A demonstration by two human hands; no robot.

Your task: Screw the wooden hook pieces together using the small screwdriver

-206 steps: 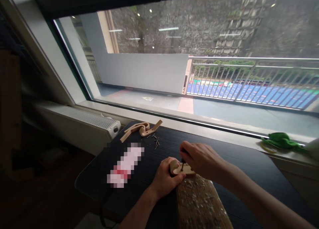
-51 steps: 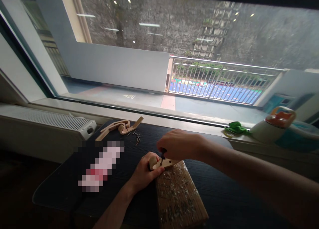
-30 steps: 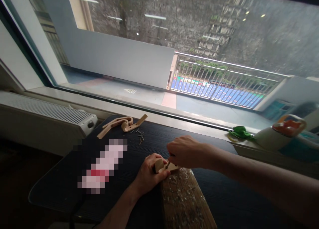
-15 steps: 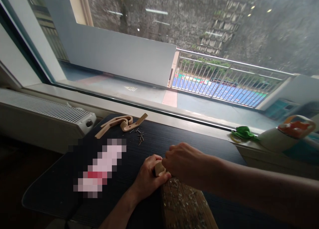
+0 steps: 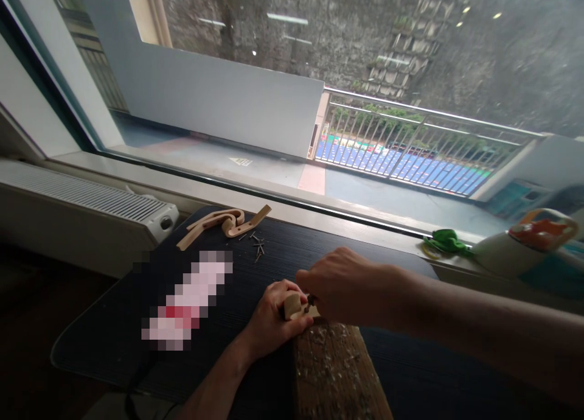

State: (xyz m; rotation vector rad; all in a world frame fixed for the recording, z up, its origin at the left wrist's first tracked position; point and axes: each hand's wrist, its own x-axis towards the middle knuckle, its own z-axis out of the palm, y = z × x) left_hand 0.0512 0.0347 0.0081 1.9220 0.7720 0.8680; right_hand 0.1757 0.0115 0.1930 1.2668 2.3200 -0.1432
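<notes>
My left hand is closed round a pale, curved wooden piece, pressing it on the far end of a rough brown wooden block. My right hand is a fist just above and right of that piece. From under it a small dark tool points down at the pale wood. Most of the tool is hidden in my fist, so its exact kind does not show. Shavings or bits of metal are scattered over the block's worn top.
On the black table lie more curved wooden pieces, several nails or screws and a blurred-out pinkish item. A radiator stands left. The windowsill at right holds a green cloth-like thing and a white-and-orange container.
My right hand has lifted slightly and moved a little right, so the dark tool and more of the pale wooden piece now show. My left hand stays on the wood.
</notes>
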